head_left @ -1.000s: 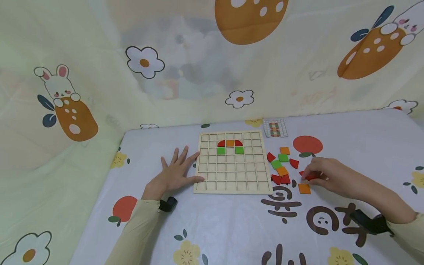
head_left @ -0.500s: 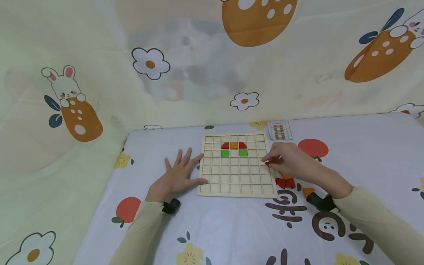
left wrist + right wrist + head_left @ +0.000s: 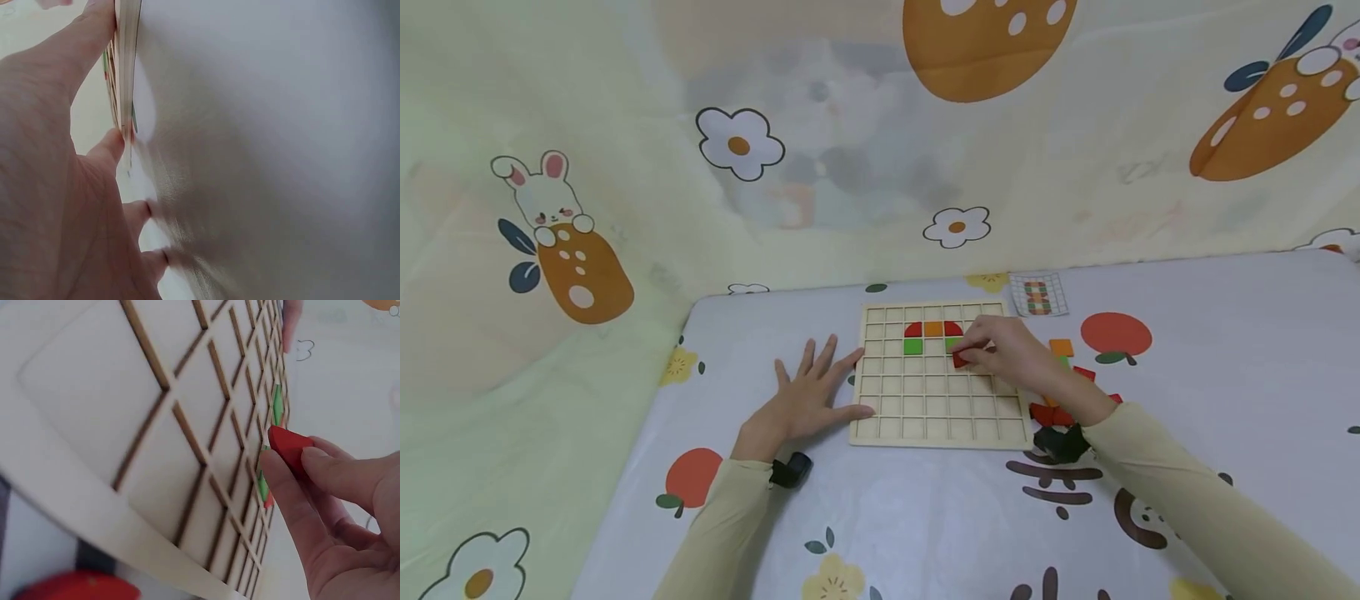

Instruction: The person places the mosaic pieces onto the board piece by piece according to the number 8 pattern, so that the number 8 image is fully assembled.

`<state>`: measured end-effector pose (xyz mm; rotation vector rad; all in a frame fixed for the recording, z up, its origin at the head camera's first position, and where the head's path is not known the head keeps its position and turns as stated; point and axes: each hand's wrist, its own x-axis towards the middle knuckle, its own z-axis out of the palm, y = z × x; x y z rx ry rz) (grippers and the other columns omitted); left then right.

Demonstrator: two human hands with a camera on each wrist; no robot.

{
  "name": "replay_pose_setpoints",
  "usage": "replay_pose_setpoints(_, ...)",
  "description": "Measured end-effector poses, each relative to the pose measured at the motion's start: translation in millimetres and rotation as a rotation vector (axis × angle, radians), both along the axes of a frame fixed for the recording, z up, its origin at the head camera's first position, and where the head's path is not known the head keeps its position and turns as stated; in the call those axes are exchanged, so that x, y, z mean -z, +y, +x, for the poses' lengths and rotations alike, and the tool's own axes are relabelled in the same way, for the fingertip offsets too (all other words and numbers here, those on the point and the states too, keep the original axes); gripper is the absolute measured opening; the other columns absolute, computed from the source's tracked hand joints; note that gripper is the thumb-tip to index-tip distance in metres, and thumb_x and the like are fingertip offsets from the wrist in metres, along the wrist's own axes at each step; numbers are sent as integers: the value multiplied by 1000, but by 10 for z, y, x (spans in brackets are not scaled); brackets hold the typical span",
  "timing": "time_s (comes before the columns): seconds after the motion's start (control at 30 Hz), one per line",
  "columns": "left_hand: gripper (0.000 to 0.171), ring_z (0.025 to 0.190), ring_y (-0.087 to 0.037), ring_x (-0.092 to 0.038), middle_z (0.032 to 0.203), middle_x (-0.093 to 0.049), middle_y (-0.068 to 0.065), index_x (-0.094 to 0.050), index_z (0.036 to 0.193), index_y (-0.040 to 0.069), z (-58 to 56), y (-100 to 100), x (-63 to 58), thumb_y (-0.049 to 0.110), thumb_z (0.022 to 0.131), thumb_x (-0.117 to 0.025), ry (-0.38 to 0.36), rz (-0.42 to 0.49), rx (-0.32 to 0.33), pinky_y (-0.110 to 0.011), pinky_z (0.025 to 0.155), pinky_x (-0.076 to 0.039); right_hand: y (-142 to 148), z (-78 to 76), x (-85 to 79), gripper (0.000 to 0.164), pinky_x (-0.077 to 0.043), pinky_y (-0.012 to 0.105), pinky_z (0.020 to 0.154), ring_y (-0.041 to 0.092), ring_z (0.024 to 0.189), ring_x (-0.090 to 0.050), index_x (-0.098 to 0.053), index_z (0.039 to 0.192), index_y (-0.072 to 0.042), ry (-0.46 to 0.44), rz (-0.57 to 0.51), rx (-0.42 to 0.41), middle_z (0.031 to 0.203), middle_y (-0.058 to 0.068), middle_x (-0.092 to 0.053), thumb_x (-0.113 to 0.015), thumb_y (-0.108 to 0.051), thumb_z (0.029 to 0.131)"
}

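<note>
A square wooden grid board (image 3: 917, 408) lies on the table. Near its far side sit an orange square (image 3: 933, 329) between two red quarter-round tiles, and green squares (image 3: 913, 346) one row nearer. My right hand (image 3: 1011, 354) pinches a red quarter-round tile (image 3: 289, 449) between thumb and fingers, over the board just on the near side of the right green square. My left hand (image 3: 801, 408) lies with fingers spread at the board's left edge, its thumb and index finger touching the frame (image 3: 127, 62).
Loose orange (image 3: 1061, 347), green and red tiles (image 3: 1052, 415) lie right of the board, partly hidden by the right forearm. A small printed card (image 3: 1039, 294) with a coloured grid pattern lies beyond the board's far right corner. A patterned cloth covers the table and backdrop.
My right hand has moved left from the loose tiles to over the board, carrying the red quarter-round tile. The left hand stays at the board's edge.
</note>
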<state>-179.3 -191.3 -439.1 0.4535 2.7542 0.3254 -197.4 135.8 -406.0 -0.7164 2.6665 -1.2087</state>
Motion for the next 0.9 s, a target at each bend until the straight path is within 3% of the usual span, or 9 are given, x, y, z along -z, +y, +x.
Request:
replay_pose_setpoints(0.2, 95, 159, -42, 12, 176, 3, -10, -20, 168, 37, 5, 11, -14, 75, 91, -59, 10, 2, 1, -82, 112, 8, -59, -26, 99, 19, -56, 27, 77, 25, 92, -63, -79, 112, 4, -42, -29, 25, 95, 10, -70, -72, 5, 94)
replay_pose_setpoints(0.57, 94, 159, -42, 12, 176, 3, -10, -21, 168, 36, 15, 8, -37, 74, 91, -60, 9, 10, 0, -82, 112, 9, -199, -10, 154, 14, -55, 36, 73, 25, 82, -62, -82, 102, 4, 181, 134, 22, 88, 8, -68, -74, 8, 92)
replay_pose_setpoints(0.73, 95, 159, -41, 12, 176, 3, -10, -20, 168, 36, 15, 3, -31, 75, 91, -59, 4, 0, -1, -82, 112, 8, -237, -15, 143, 13, -57, 39, 78, 26, 86, -61, -81, 103, 4, 184, 196, -1, 90, 9, -68, -74, 7, 92)
replay_pose_setpoints(0.9, 95, 159, -41, 13, 176, 3, -10, -20, 168, 36, 6, 6, -28, 75, 91, -59, -1, 1, 0, -82, 112, 9, -204, -12, 139, 15, -56, 37, 75, 25, 85, -62, -81, 105, 5, 181, 191, -36, 92, 9, -67, -74, 8, 92)
